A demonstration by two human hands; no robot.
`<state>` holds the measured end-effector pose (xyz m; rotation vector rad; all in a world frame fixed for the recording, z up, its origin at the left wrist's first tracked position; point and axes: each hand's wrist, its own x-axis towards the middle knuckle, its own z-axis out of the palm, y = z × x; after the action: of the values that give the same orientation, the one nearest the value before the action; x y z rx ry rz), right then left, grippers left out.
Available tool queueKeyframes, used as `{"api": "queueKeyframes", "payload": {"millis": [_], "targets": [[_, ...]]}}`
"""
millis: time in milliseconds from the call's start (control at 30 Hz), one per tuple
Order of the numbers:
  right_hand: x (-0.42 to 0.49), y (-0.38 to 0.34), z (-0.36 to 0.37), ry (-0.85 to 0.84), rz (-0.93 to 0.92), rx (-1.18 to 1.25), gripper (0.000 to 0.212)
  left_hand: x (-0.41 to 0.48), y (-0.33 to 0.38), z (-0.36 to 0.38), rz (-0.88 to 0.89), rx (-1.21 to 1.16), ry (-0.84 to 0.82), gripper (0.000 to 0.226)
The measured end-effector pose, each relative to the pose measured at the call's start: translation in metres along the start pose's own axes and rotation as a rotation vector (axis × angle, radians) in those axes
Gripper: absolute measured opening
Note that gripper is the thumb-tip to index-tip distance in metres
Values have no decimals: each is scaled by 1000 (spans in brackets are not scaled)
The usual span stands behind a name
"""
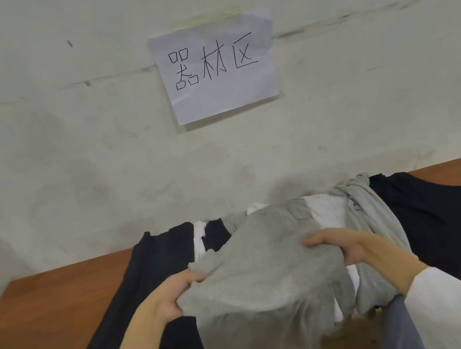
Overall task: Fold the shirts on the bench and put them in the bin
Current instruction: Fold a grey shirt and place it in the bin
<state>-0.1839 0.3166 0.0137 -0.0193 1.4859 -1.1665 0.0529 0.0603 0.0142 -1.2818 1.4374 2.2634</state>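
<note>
Sleeves (456,313) white, lowest in frame. Left hand (169,300) grips grey shirt (263,274) at 9 o'clock, right hand (348,249) at 3, fingers curled into cloth. Shirt raised, crumpled, above mixed pile (158,261) on counter (48,308). Best: shake flat, find shoulders first. Thin, limp knit.

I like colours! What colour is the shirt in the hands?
Grey: the shirt shows best in the head view.

One bench (46,297), two hands, about six shirts.
Hands: left hand (171,296), right hand (346,246). Grey: darker grey shirt (263,274) and paler grey shirt (371,212), two. Black: left black shirt (153,265) and right black shirt (440,210), two. White shirts (330,210): perhaps two, too tangled to tell. One paper sign (217,67).
</note>
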Motion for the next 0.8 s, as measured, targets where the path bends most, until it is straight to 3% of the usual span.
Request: {"api": "queueKeyframes", "payload": {"millis": [67, 167, 333, 400, 500, 600, 667, 700, 800], "targets": [[5, -10, 4, 20, -33, 26, 35, 4, 6, 4, -11, -75, -52, 31], [13, -38, 13, 61, -144, 59, 39, 7, 34, 17, 58, -156, 22, 9], [-5, -106, 20, 20, -623, 297, 29, -5, 115, 29, 737, -145, 222, 28], [-10, -127, 11, -13, -733, 336, 26, -12, 140, 24, 924, -113, 232, 35], [23, -135, -9, 45, -696, 236, 26, 23, 151, 10, 879, -4, 230, 45], [75, -102, -24, 176, -444, -96, 19, 81, 117, -4, 524, 40, 319, 58], [99, -69, -31, 327, -312, -382, 35, 100, 79, -7, 300, 20, 431, 50], [105, -54, -32, 440, -359, -448, 40, 104, 62, -8, 300, 22, 505, 49], [88, -18, -19, 673, -463, -330, 42, 95, 22, -5, 491, 183, 665, 46]]}}
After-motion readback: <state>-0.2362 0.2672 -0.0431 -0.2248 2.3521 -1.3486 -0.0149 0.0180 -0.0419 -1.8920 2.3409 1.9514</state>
